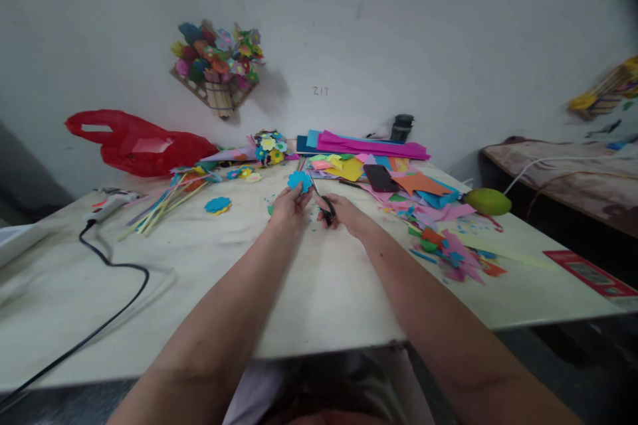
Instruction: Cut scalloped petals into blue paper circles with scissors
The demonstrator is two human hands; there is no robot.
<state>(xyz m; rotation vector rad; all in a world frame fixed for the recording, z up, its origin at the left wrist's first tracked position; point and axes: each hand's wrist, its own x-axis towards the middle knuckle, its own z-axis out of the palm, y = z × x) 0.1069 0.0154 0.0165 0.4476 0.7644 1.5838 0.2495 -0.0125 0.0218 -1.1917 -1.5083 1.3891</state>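
In my left hand (pixel 289 206) is a blue paper flower (pixel 299 180) with a scalloped edge, pinched at its lower side. My right hand (pixel 339 210) is closed round the black handles of a pair of scissors (pixel 327 207). Their blades point up and left, close beside the flower; whether they touch it I cannot tell. Small blue paper bits are scattered on the table under my hands. Left of them lies a small stack of scalloped paper flowers (pixel 218 204), blue on top with yellow under it.
Coloured paper scraps (pixel 456 255) and a dark phone (pixel 380 178) lie to the right, near a green rounded object (pixel 487 201). At left are a red plastic bag (pixel 144 146), paper-wrapped sticks (pixel 157 209) and a power strip (pixel 110 206) with a black cord. Pink paper sheets (pixel 369 145) lie at the back.
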